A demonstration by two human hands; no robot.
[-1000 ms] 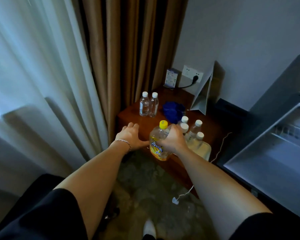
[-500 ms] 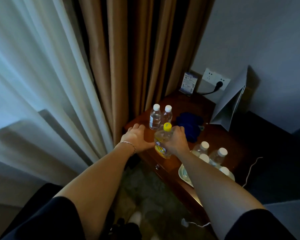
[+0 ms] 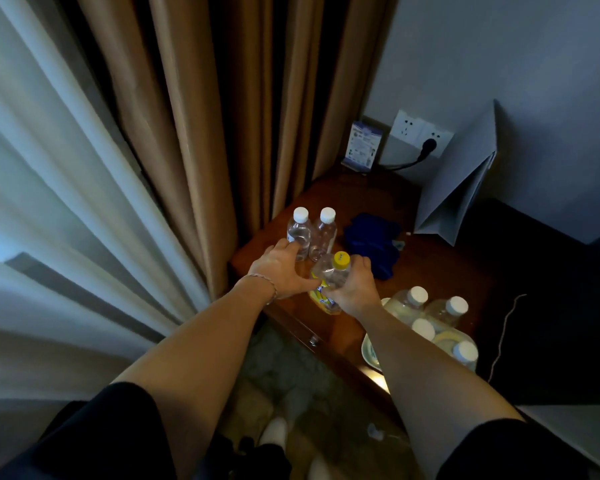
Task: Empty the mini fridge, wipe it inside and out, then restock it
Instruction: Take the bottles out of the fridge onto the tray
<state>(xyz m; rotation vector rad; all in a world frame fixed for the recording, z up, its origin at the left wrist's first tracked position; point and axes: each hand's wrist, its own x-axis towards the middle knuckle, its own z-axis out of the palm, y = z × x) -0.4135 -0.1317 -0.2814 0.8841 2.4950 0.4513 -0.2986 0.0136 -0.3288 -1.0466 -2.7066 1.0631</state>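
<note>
Gripping the yellow-capped bottle (image 3: 330,278) at centre frame, our right hand (image 3: 355,289) has its fingers curled round the body, holding it tilted above the wooden table (image 3: 361,202). Our left hand (image 3: 281,268) lies just left of it, fingers loosely spread, fingertips touching the nearer of two upright water bottles (image 3: 310,233). More white-capped bottles (image 3: 430,313) crowd a tray (image 3: 369,351) at lower right.

We find little free surface on the wooden side table (image 3: 368,202). Two clear bottles (image 3: 310,233) stand at its left edge, hard against the brown curtain (image 3: 201,133) — no passage there. A blue cloth (image 3: 371,244) occupies the centre, and a tray (image 3: 369,353) of bottles fills the near right. Bare wood lies behind the cloth — toward the wall socket (image 3: 421,133).
</note>
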